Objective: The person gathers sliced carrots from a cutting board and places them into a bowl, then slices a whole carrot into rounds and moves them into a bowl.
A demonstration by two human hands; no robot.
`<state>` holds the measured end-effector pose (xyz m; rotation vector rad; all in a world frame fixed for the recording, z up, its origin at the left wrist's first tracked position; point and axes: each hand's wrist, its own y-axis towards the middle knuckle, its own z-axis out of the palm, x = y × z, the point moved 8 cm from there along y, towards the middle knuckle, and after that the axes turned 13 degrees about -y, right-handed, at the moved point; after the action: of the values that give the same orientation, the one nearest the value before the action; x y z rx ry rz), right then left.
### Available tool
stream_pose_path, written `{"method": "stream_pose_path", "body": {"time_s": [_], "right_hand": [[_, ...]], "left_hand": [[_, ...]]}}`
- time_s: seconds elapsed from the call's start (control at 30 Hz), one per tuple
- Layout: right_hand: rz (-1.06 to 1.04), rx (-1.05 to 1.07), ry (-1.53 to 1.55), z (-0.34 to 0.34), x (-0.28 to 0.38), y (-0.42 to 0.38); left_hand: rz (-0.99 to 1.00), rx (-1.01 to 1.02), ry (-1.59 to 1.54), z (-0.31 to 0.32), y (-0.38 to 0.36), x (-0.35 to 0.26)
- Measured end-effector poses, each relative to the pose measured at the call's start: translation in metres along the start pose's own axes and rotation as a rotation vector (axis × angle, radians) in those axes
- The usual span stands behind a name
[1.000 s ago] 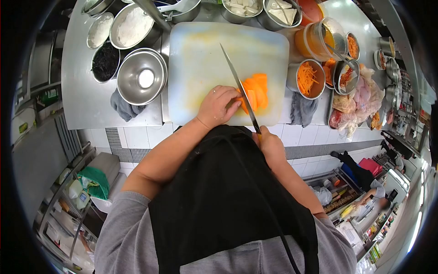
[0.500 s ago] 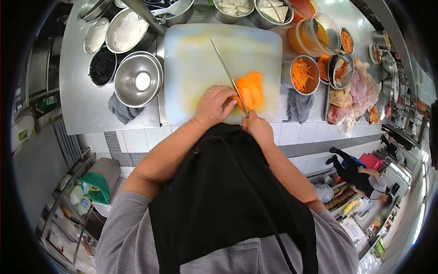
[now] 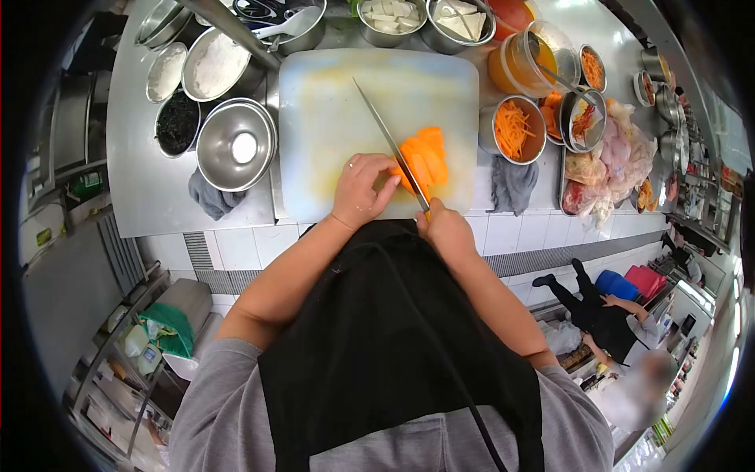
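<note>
A long kitchen knife [image 3: 383,128] lies aslant over the white cutting board [image 3: 322,94], its tip pointing up and to the left. My right hand [image 3: 446,228] is wrapped round its handle near the board's front edge. Flat orange slices of carrot [image 3: 429,157] overlap in a pile, mostly to the right of the blade. With curled fingers, my left hand [image 3: 366,187] holds the carrot from the left, close beside the blade. Its fingertips and the carrot under them are partly hidden.
Steel bowls [image 3: 216,153] stand left of the board, near a container of black shreds [image 3: 178,122]. To the right are a pot of shredded carrot [image 3: 515,132], a grey cloth [image 3: 511,185] and bagged meat [image 3: 609,161]. Another person [image 3: 602,315] stands farther right.
The knife's handle end has dropped slightly towards me, and its blade shows more broadside. My left hand has shifted a little left and down. The other person has changed posture.
</note>
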<state>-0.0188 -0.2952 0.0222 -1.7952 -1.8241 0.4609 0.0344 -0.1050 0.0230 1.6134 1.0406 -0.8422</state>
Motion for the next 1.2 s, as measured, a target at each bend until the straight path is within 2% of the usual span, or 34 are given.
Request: {"method": "stream_pose_path", "body": {"time_s": [0.1,0.17,0.3,0.53,0.6,0.63,0.7,0.97,1.2], "right_hand": [[-0.003,-0.040,0.008,0.015,-0.005,0.004],[-0.017,-0.058,0.007,0.013,-0.001,0.014],[-0.082,-0.178,0.056,0.003,0.008,0.016],[-0.114,-0.208,0.145,-0.016,0.009,0.001],[-0.140,-0.304,0.194,-0.028,0.006,-0.007],[-0.142,-0.304,0.194,-0.033,0.004,-0.012],[-0.097,-0.160,0.163,-0.031,-0.005,-0.022],[-0.083,-0.086,0.039,-0.013,-0.032,-0.058],[-0.083,-0.051,-0.025,-0.007,-0.031,-0.057]], "left_hand": [[-0.046,-0.034,-0.017,0.001,-0.001,0.003],[-0.149,-0.025,-0.115,0.005,-0.004,0.008],[-0.110,-0.026,-0.100,0.003,-0.002,0.004],[-0.118,-0.041,-0.091,0.005,-0.002,0.003],[-0.116,-0.043,-0.084,0.005,-0.002,0.002],[-0.123,-0.051,-0.085,0.006,-0.002,0.001],[-0.132,-0.059,-0.087,0.006,-0.002,0.000],[-0.106,-0.046,-0.075,0.009,-0.002,0.002],[-0.098,-0.037,-0.045,0.008,-0.003,0.002]]}}
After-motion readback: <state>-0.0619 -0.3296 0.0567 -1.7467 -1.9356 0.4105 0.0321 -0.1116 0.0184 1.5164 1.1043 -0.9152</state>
